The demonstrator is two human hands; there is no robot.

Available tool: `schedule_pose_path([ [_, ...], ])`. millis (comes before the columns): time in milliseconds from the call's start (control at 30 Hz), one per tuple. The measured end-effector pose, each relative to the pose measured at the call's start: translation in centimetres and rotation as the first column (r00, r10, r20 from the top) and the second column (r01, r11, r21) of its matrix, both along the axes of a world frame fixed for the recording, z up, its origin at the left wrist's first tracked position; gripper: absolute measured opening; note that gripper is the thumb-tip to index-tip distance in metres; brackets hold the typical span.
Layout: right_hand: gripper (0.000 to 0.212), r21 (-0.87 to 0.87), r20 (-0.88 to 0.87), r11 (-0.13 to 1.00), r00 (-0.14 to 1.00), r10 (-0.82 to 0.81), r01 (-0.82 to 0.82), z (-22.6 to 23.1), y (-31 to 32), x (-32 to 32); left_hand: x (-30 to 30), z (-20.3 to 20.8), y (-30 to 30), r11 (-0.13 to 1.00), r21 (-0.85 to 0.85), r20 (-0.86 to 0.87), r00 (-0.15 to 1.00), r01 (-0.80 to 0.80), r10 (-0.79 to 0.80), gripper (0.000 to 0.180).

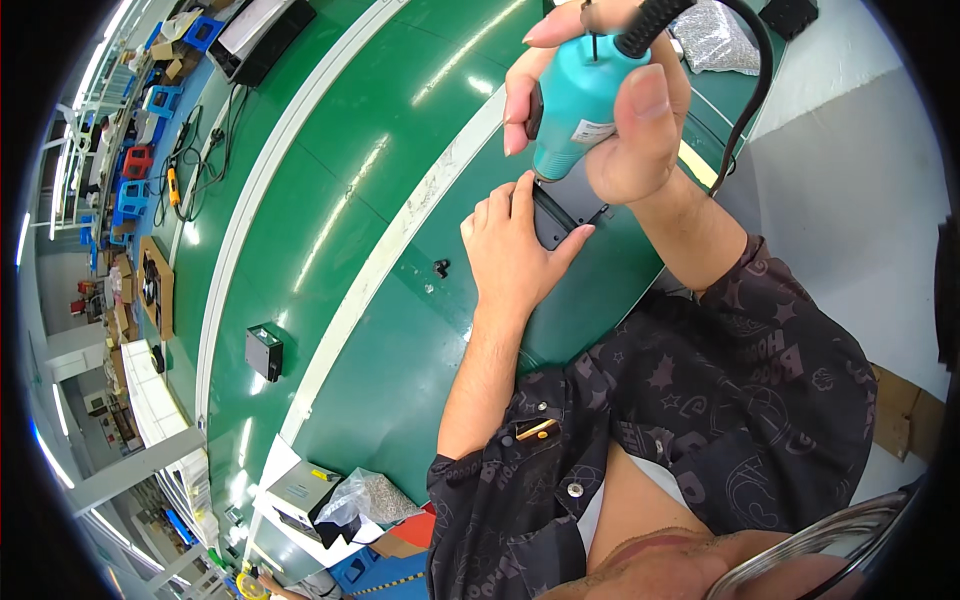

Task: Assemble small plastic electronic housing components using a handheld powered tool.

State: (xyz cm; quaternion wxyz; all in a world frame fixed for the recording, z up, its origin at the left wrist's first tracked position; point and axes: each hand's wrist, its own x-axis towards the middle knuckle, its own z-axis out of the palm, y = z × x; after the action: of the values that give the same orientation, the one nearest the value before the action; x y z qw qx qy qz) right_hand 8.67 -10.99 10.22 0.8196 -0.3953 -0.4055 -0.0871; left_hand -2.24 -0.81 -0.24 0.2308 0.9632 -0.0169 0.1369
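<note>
My right hand (645, 135) is wrapped round a teal electric screwdriver (575, 95), its thumb on the near side. The tool points down, and a thick black cable (768, 75) runs from its upper end. Below its tip lies a flat black housing (553, 226) with small holes, resting on the green table (400, 380). My left hand (505, 245) spans the housing's edge, thumb at the near end and index fingertip close to the screwdriver's nose. The bit and any screw under it are hidden.
Small black parts (440, 268) lie left of my left hand. Beyond the white rail (340, 335) sits a black box (264, 353). A clear bag of small parts (375, 498) is at the lower left, beside a grey metal box (305, 487). Another bag (718, 40) lies at upper right.
</note>
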Motion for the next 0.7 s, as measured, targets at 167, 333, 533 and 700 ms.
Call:
schedule_pose_path([
  [167,0.048,-0.044,0.058,0.999,0.998,0.012,-0.009,-1.2,1.0,0.5,0.0,-0.2,0.3,1.000,-0.010,-0.008,1.000,0.001,-0.001,0.080],
  [333,0.046,-0.085,0.108,0.996,0.994,-0.027,0.037,-2.3,1.6,1.2,0.1,-0.5,0.3,1.000,-0.021,0.008,1.000,0.011,-0.011,0.074],
  [533,0.043,-0.222,0.134,0.975,0.991,0.017,0.014,-3.4,1.0,2.0,-0.1,-0.5,0.2,1.000,0.014,-0.008,1.000,0.001,-0.001,0.080],
  [700,0.044,-0.139,0.129,0.990,0.991,0.022,-0.003,-3.0,0.2,2.1,0.0,-0.6,-0.1,1.000,0.016,-0.008,1.000,0.005,-0.005,0.080],
])
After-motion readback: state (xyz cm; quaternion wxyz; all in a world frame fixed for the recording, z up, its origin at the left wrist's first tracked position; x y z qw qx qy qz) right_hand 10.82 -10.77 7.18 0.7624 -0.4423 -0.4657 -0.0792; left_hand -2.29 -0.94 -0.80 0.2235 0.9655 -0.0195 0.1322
